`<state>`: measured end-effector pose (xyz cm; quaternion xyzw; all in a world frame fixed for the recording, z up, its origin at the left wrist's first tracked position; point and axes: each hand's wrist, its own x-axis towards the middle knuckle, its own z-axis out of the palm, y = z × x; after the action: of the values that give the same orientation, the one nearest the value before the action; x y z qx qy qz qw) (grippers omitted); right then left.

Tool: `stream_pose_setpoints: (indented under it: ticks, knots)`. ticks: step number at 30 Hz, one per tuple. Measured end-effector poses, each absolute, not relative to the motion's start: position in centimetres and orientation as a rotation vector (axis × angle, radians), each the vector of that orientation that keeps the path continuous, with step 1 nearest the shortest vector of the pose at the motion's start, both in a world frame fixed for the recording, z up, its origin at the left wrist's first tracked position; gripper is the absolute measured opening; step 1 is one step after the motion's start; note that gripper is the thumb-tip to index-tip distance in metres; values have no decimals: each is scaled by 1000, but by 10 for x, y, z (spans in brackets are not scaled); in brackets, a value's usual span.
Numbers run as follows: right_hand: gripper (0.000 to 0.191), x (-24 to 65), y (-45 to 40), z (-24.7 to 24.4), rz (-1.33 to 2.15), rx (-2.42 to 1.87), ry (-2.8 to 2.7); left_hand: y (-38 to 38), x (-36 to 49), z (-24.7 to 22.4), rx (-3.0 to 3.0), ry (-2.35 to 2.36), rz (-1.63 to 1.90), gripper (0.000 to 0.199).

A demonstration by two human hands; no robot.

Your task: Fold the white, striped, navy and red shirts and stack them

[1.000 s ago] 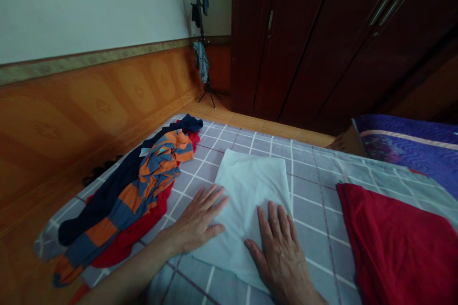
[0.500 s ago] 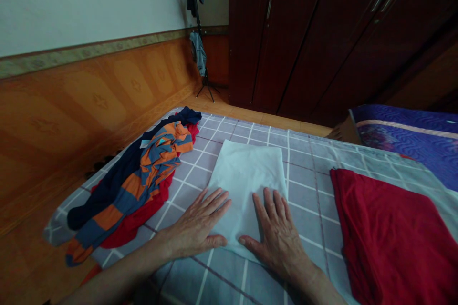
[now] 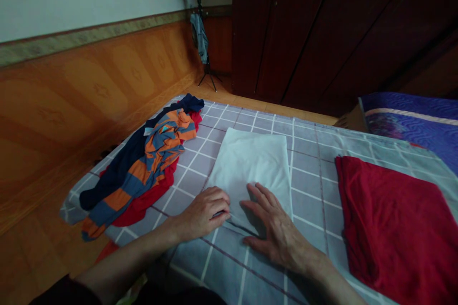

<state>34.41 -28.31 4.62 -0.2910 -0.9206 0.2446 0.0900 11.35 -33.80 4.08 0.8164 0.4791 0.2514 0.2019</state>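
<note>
A folded pale cloth [image 3: 254, 157] lies flat on the checked bed cover [image 3: 304, 190], light wrinkles running across it. Its near left corner is pinched between the curled fingers and thumb of my left hand [image 3: 209, 212]. Over the near right part, my right hand [image 3: 275, 228] has its fingers apart, the fingertips on or just above the fabric and the thumb near the front edge. That near edge is partly hidden behind the right hand.
Crumpled clothes, an orange and grey checked garment [image 3: 143, 162] over navy and red ones, lie at the left. A folded red cloth [image 3: 393, 219] is at the right. Beyond stand a coat stand [image 3: 200, 24], dark wardrobe [image 3: 286, 33] and purple bedding [image 3: 411, 114].
The fingers of my left hand have curled from lying flat to a pinch at the cloth's corner. My right hand has lifted slightly from its flat position. The view has tilted down a little.
</note>
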Motion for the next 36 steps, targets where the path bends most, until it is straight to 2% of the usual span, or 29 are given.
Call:
stream_pose_setpoints:
  ticks: [2, 4, 7, 9, 12, 18, 21, 23, 26, 28, 32, 36]
  knots:
    - [34, 342, -284, 51, 764, -849, -2731, -338, 113, 42, 2291, 1341, 683, 12]
    - [24, 342, -284, 53, 788, -830, -2708, -340, 112, 42, 2327, 1320, 650, 7]
    - [26, 343, -282, 53, 798, -817, -2688, -345, 110, 41, 2408, 1292, 615, 15]
    - [28, 345, -282, 53, 786, -818, -2707, -349, 109, 40, 2472, 1285, 613, 13]
    - [27, 347, -283, 56, 757, -802, -2746, -354, 106, 40, 2568, 1273, 571, 27]
    - [13, 348, -282, 62, 860, -849, -2686, -368, 94, 57, 2615, 1299, 277, 50]
    - [17, 347, -281, 61, 859, -882, -2592, -373, 86, 61, 2619, 1382, 130, 62]
    - [18, 345, -282, 60, 807, -858, -2580, -373, 83, 58, 2663, 1426, 127, 62]
    - [21, 342, -290, 60, 742, -802, -2617, -365, 84, 51, 2728, 1428, 284, 47]
    - [28, 339, -298, 59, 693, -764, -2656, -358, 86, 49, 2736, 1412, 424, 37]
    - [49, 331, -312, 49, 482, -716, -2686, -347, 91, 53, 2673, 1432, 690, 34]
    - [45, 325, -316, 46, 176, -711, -2589, -345, 94, 61, 2597, 1449, 833, 33]
